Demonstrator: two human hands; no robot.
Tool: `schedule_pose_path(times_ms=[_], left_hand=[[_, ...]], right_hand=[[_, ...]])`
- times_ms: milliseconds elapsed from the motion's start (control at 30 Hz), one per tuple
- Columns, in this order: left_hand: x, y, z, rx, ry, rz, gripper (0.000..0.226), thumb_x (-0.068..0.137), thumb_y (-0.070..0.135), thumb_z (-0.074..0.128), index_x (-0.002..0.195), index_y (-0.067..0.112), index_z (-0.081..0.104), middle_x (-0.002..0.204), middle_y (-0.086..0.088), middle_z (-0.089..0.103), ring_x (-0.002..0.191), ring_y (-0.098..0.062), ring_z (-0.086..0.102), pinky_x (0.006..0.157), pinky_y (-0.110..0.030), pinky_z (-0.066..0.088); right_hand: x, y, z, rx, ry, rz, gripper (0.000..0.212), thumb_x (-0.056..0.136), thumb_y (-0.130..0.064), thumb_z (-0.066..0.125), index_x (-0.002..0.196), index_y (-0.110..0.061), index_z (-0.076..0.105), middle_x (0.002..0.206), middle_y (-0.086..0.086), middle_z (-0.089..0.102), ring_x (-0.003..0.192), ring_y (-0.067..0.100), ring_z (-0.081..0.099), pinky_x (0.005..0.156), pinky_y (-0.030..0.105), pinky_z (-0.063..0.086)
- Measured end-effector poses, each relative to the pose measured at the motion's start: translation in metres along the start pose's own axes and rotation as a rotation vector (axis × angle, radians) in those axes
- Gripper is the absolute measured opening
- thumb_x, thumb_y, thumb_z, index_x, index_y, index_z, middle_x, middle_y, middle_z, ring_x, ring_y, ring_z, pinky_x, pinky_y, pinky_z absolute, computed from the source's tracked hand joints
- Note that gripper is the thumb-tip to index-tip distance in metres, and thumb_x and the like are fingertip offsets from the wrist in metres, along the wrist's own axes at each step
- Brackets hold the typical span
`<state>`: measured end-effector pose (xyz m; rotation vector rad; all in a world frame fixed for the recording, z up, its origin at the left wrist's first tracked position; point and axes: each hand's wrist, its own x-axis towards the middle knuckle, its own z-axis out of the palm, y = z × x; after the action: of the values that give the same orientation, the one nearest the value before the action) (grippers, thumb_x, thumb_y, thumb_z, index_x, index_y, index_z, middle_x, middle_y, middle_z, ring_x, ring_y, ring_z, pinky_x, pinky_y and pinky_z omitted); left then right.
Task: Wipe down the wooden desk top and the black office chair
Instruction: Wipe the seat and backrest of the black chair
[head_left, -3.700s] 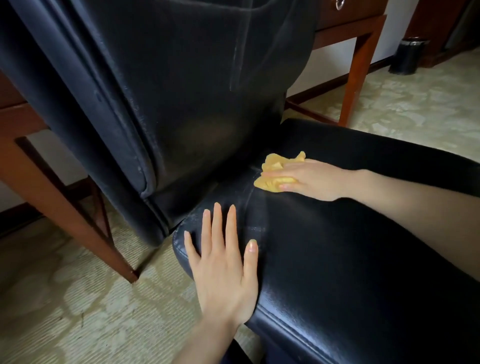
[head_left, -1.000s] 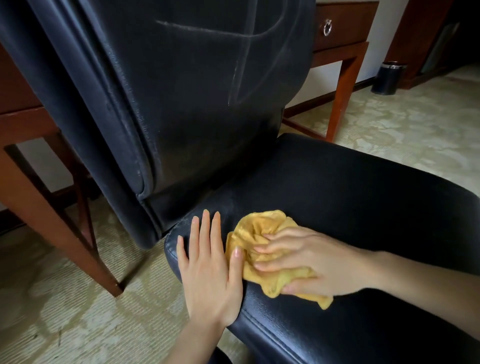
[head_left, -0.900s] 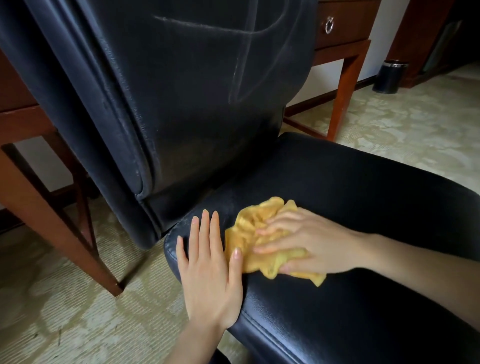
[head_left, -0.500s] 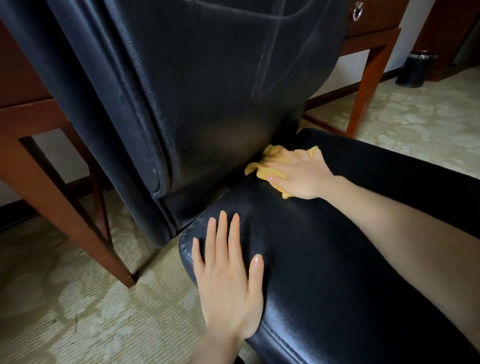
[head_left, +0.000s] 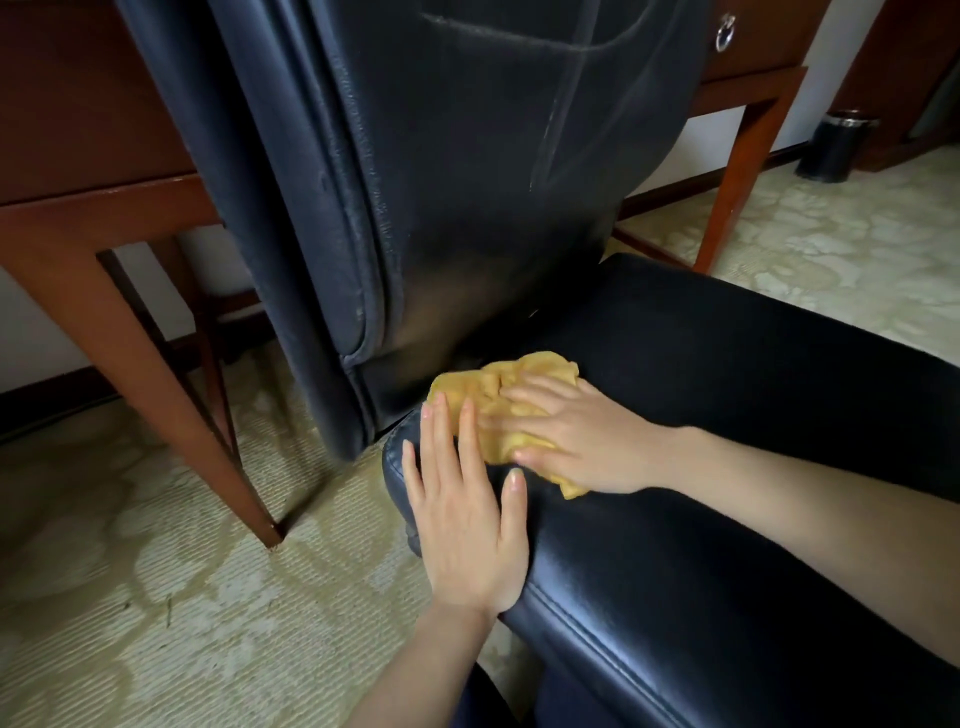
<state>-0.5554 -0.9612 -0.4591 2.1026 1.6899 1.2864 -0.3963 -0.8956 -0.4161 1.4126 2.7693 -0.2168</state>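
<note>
The black office chair fills the view, its backrest (head_left: 467, 182) upright on the left and its seat (head_left: 727, 389) stretching to the right. A crumpled yellow cloth (head_left: 483, 387) lies on the seat's back left corner, just below the backrest. My right hand (head_left: 582, 441) presses the cloth onto the leather with fingers stretched out flat over it. My left hand (head_left: 462, 525) rests flat on the seat's left edge, fingers straight, its fingertips beside the cloth. The wooden desk (head_left: 104, 208) stands behind the chair; its top is out of view.
One desk leg (head_left: 156, 374) slants to the carpet on the left, and another (head_left: 737, 171) stands on the right. A drawer with a ring pull (head_left: 724, 31) shows at top right. A black waste bin (head_left: 836, 145) stands by the wall. Patterned carpet (head_left: 156, 597) covers the floor.
My right hand has slid the cloth from the crease under the backrest toward me, to the seat's left corner beside my left hand. My left hand has stayed on the seat edge.
</note>
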Motion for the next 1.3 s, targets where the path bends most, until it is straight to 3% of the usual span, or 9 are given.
schedule_pose_path(times_ms=[100, 200, 300, 400, 500, 667, 867, 1067, 1300], left_hand=[[0.000, 0.003, -0.004, -0.079, 0.039, -0.061, 0.062, 0.095, 0.042, 0.022, 0.148, 0.011, 0.020, 0.157, -0.007, 0.013, 0.146, -0.018, 0.004, 0.118, -0.037, -0.002], [-0.011, -0.005, -0.009, -0.140, 0.039, -0.172, 0.066, 0.092, 0.051, 0.021, 0.149, 0.019, 0.010, 0.158, 0.002, 0.000, 0.146, -0.011, -0.005, 0.118, -0.041, -0.005], [-0.038, -0.028, -0.021, -0.195, -0.051, -0.260, 0.085, 0.084, 0.068, 0.029, 0.150, 0.026, -0.004, 0.157, 0.010, -0.013, 0.142, -0.001, -0.015, 0.118, -0.042, -0.007], [-0.051, -0.047, -0.037, -0.234, -0.212, -0.333, 0.100, 0.071, 0.082, 0.035, 0.147, 0.036, -0.013, 0.155, 0.018, -0.018, 0.138, 0.008, -0.020, 0.118, -0.037, -0.010], [-0.045, -0.054, -0.050, -0.175, -0.367, -0.295, 0.111, 0.067, 0.087, 0.036, 0.147, 0.033, -0.016, 0.155, 0.018, -0.018, 0.137, 0.009, -0.023, 0.118, -0.039, -0.008], [-0.031, -0.047, -0.061, 0.012, -0.472, -0.260, 0.135, 0.052, 0.090, 0.041, 0.149, 0.018, -0.018, 0.158, 0.005, -0.016, 0.141, -0.005, -0.022, 0.118, -0.041, -0.008], [-0.025, -0.034, -0.055, 0.209, -0.535, -0.303, 0.156, 0.032, 0.096, 0.032, 0.145, 0.004, -0.022, 0.157, -0.009, -0.018, 0.143, -0.019, -0.022, 0.117, -0.041, -0.012], [-0.023, -0.032, -0.053, 0.276, -0.577, -0.303, 0.157, 0.030, 0.097, 0.024, 0.143, 0.000, -0.025, 0.155, -0.014, -0.021, 0.142, -0.024, -0.025, 0.116, -0.043, -0.011], [-0.021, -0.028, -0.053, 0.288, -0.629, -0.324, 0.155, 0.036, 0.094, 0.035, 0.140, -0.001, -0.029, 0.154, -0.016, -0.025, 0.141, -0.026, -0.026, 0.114, -0.041, -0.014]], right_hand=[[-0.043, -0.012, 0.004, -0.006, -0.050, -0.070, 0.042, 0.093, -0.062, 0.016, 0.134, -0.063, 0.007, 0.157, -0.014, 0.007, 0.144, 0.006, -0.010, 0.118, 0.039, 0.005], [-0.081, -0.017, 0.006, 0.018, -0.093, -0.092, 0.040, 0.089, -0.067, 0.012, 0.127, -0.075, 0.001, 0.148, -0.031, -0.005, 0.138, -0.005, -0.021, 0.116, 0.029, -0.005], [-0.100, -0.013, 0.002, 0.069, -0.108, -0.051, 0.044, 0.087, -0.067, 0.015, 0.128, -0.076, -0.001, 0.143, -0.041, -0.009, 0.138, -0.010, -0.016, 0.112, 0.020, -0.010], [-0.096, -0.009, -0.002, 0.156, -0.067, 0.045, 0.040, 0.088, -0.068, 0.017, 0.126, -0.077, 0.009, 0.141, -0.045, -0.001, 0.138, -0.012, -0.008, 0.111, 0.019, -0.004], [-0.064, -0.007, -0.004, 0.161, 0.010, 0.144, 0.037, 0.091, -0.062, 0.019, 0.125, -0.073, 0.012, 0.145, -0.039, 0.001, 0.140, -0.007, -0.002, 0.110, 0.020, 0.002], [0.008, 0.001, -0.004, 0.107, 0.098, 0.361, 0.046, 0.099, -0.049, 0.025, 0.145, -0.047, 0.021, 0.156, -0.010, 0.018, 0.143, 0.013, 0.012, 0.114, 0.042, 0.014], [0.074, -0.023, 0.004, 0.123, 0.104, 0.613, 0.054, 0.098, -0.053, 0.017, 0.149, -0.036, 0.017, 0.158, -0.002, 0.011, 0.145, 0.027, 0.002, 0.115, 0.050, 0.007], [0.074, -0.021, 0.002, 0.075, 0.045, 0.564, 0.055, 0.099, -0.052, 0.015, 0.150, -0.034, 0.012, 0.159, 0.000, 0.008, 0.145, 0.030, 0.001, 0.115, 0.051, 0.006], [0.071, -0.018, 0.001, 0.042, 0.063, 0.453, 0.052, 0.099, -0.049, 0.019, 0.149, -0.035, 0.017, 0.157, -0.002, 0.013, 0.144, 0.026, 0.006, 0.114, 0.047, 0.008]])
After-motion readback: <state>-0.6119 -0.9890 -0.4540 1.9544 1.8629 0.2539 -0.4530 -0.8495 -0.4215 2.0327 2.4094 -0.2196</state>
